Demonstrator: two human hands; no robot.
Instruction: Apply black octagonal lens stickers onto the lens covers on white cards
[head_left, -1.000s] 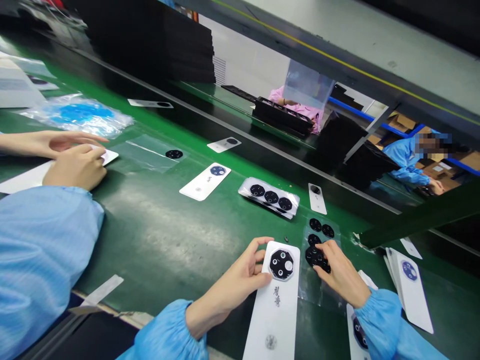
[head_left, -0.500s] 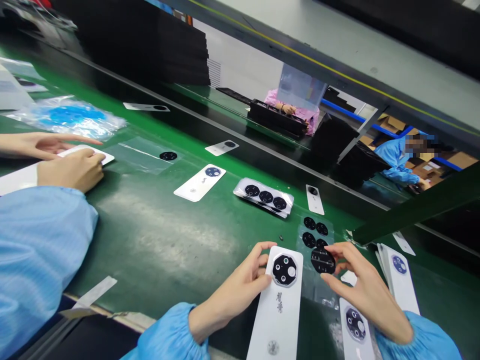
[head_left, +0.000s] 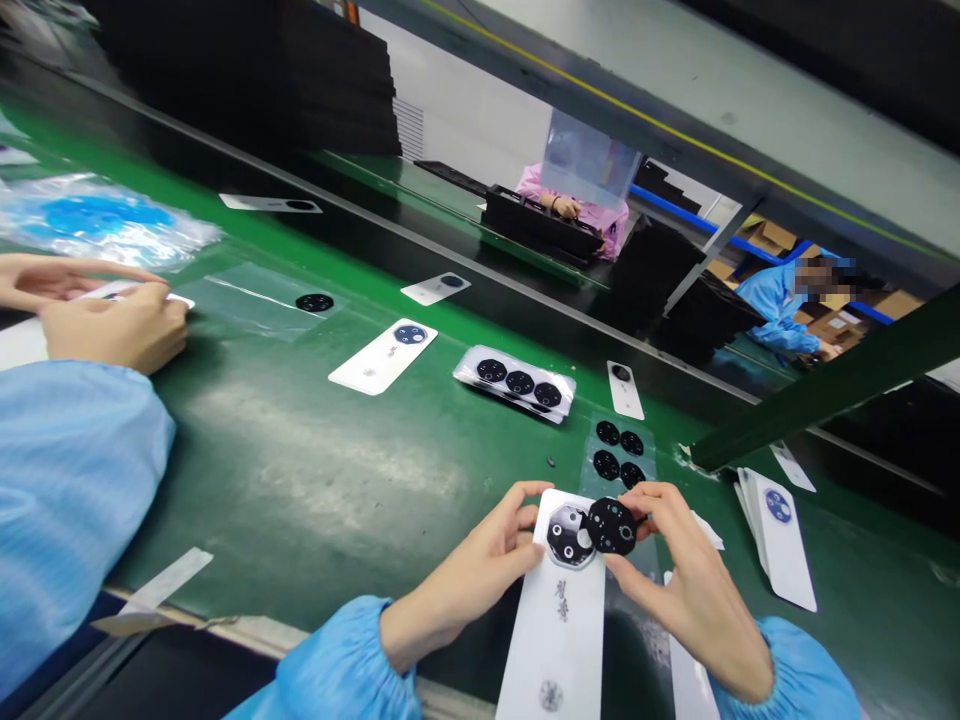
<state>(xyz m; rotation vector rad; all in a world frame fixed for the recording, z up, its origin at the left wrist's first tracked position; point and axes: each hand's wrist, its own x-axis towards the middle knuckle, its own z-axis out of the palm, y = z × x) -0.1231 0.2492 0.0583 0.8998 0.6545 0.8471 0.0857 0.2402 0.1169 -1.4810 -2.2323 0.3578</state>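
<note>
So yeah, left hand [head_left: 487, 575] has its fingers clamped on the white panel's [head_left: 559, 640] edge, probably to steady it. Right hand [head_left: 690, 595] pinches a black disc [head_left: 611, 527] by the rim, maybe sparing its face, between both hands' fingertips; more discs [head_left: 631, 443] lie just past the right fingers.

The panel [head_left: 555, 650] is coloured white, marked with black script [head_left: 562, 602] and, lower down, with a round emblem [head_left: 551, 696] that appears grey, its pattern too small to be made out. Its camera patch [head_left: 564, 540] is finished in black, edged in silver and dotted with white-ringed circles. The disc [head_left: 611, 526] is coloured black, speckled with paler spots. Green is shown by the tabletop [head_left: 300, 440], light blue by the sleeves [head_left: 330, 665]; the grey overhead beam [head_left: 750, 110] is striped in yellow.
</note>
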